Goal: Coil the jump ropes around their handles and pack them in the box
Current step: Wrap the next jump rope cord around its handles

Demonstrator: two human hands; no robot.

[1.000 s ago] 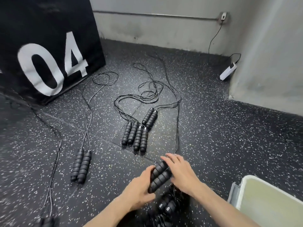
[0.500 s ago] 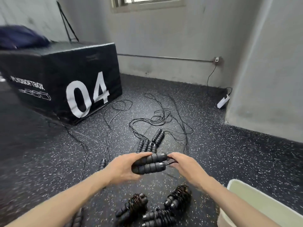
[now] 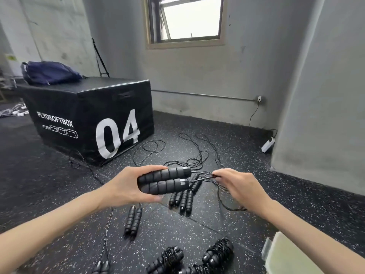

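Observation:
My left hand [image 3: 126, 188] grips a pair of black foam handles [image 3: 165, 180] held side by side, level, above the floor. My right hand [image 3: 239, 186] pinches the two thin black ropes [image 3: 203, 176] just where they leave the handles. The ropes run down in a loop under my right wrist to the floor. Several loose jump ropes with paired handles [image 3: 182, 196] lie on the floor beyond. Coiled ropes wound round their handles [image 3: 217, 252] lie near the bottom edge. A pale box [image 3: 284, 256] shows at the bottom right corner.
A black plyo box marked 04 [image 3: 94, 119] stands at the left with a dark blue bag [image 3: 49, 73] on top. A grey wall column [image 3: 320, 115] rises at the right. A white power strip [image 3: 268, 145] and its cord lie by the wall.
My hands lifted the handle pair off the floor and turned it level. My right hand slid off the handles onto the ropes. The camera tilted up.

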